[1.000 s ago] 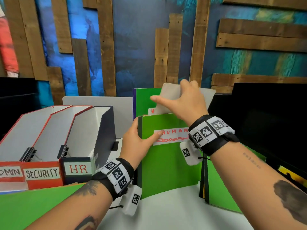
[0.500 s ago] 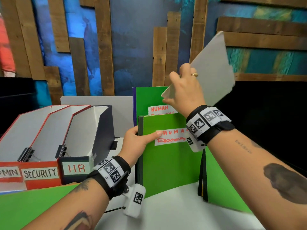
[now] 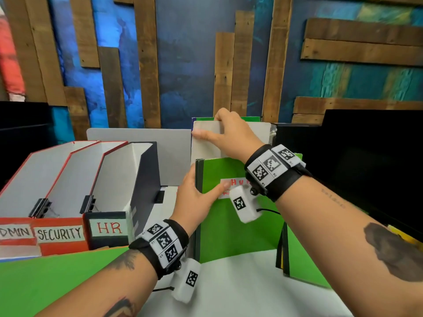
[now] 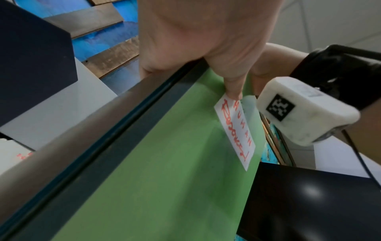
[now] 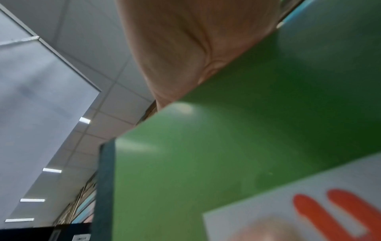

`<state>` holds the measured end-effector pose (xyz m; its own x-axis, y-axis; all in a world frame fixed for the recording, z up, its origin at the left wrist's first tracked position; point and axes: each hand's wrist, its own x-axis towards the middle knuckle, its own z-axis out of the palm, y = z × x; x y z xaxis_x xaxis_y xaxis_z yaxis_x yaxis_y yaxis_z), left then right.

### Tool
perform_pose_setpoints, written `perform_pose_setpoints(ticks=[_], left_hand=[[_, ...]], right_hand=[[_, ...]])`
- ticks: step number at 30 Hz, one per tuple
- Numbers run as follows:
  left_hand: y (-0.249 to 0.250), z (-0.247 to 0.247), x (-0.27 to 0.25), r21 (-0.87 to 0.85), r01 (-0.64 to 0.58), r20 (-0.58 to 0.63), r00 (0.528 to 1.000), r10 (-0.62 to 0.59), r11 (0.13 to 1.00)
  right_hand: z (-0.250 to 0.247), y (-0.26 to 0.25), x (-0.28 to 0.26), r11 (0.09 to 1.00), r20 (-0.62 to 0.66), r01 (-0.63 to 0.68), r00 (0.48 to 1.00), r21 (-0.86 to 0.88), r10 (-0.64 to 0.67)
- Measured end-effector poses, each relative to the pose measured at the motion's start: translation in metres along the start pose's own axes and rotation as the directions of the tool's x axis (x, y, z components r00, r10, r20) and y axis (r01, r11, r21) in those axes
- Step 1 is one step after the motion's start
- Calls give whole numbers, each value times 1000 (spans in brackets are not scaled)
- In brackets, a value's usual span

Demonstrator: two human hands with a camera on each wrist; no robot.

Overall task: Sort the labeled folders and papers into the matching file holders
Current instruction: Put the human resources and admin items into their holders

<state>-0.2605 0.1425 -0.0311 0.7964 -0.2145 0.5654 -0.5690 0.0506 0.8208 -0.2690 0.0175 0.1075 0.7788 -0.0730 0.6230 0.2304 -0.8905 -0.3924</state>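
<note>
A green folder (image 3: 240, 225) labelled HUMAN RESOURCES stands upright on the white table. My left hand (image 3: 199, 193) grips its dark spine, thumb on the front by the label (image 4: 237, 130). Behind it stands a grey sheet (image 3: 206, 147), which my right hand (image 3: 219, 126) holds by the top edge, fingers over the top and thumb on the front. The sheet covers most of a second green folder (image 3: 251, 118) at the back. In the right wrist view only my palm (image 5: 175, 48) and the front folder (image 5: 226, 146) show. The HR holder (image 3: 109, 227) stands to the left.
The SECURITY holder (image 3: 59, 233) and ADMIN holder (image 3: 13, 232) stand left of the HR one, clipped together. Another green folder (image 3: 57, 277) lies at the near left, and one more (image 3: 302, 266) leans at the right. A black screen (image 3: 366, 168) fills the right side.
My right hand lifted the grey sheet up and to the right, then brought it back down behind the front folder, hiding the rear folder's label. The left hand has stayed on the spine.
</note>
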Motion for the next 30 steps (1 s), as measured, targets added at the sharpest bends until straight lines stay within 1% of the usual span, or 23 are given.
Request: perform_pose_setpoints(ticks=[2, 3, 5, 6, 7, 8, 10, 11, 13, 15, 17, 19, 23, 28, 30], left_hand=[[1, -3, -1, 22, -44, -32, 998, 44, 999], [-1, -5, 1, 57, -68, -57, 996, 71, 996], [-6, -7, 4, 114, -96, -96, 990, 108, 989], [-7, -8, 5, 122, -102, -109, 987, 116, 987], [-9, -7, 6, 132, -105, -123, 985, 121, 986], [-10, -7, 6, 144, -113, -134, 982, 132, 983], [-10, -5, 6, 181, -132, -150, 976, 160, 975], [-11, -4, 5, 186, -130, -154, 975, 160, 974], [-12, -4, 2, 153, -109, -146, 981, 131, 982], [-14, -4, -3, 122, -124, -130, 982, 140, 985], [-15, -5, -8, 124, -189, -107, 973, 202, 974], [-15, -5, -13, 132, -244, -70, 964, 255, 961], [-15, -5, -19, 147, -279, -42, 957, 287, 949], [-14, -6, -24, 138, -311, -48, 946, 320, 940], [-14, -3, -24, 150, -294, -58, 950, 306, 944]], right_hand=[[1, 4, -3, 997, -23, 36, 999, 75, -34], [2, 7, -7, 994, -59, 62, 997, 93, -56], [6, 12, -16, 993, -174, 99, 981, 61, -87], [9, 12, -23, 996, -231, 87, 970, 27, -78], [13, 11, -31, 999, -264, 43, 963, -3, -42], [19, 9, -39, 999, -264, -22, 964, -25, 14], [33, 6, -54, 990, -185, -139, 974, -22, 132], [41, 6, -61, 984, -130, -176, 976, 0, 175], [54, 8, -71, 979, -57, -198, 978, 54, 201], [59, 10, -77, 976, -59, -181, 980, 120, 189], [58, 14, -80, 973, -109, -139, 981, 183, 161], [55, 19, -84, 963, -132, -79, 984, 258, 116], [48, 31, -96, 907, -146, 16, 988, 421, 50], [36, 39, -107, 895, -273, 116, 962, 430, 6], [34, 41, -110, 904, -305, 136, 952, 406, -6]])
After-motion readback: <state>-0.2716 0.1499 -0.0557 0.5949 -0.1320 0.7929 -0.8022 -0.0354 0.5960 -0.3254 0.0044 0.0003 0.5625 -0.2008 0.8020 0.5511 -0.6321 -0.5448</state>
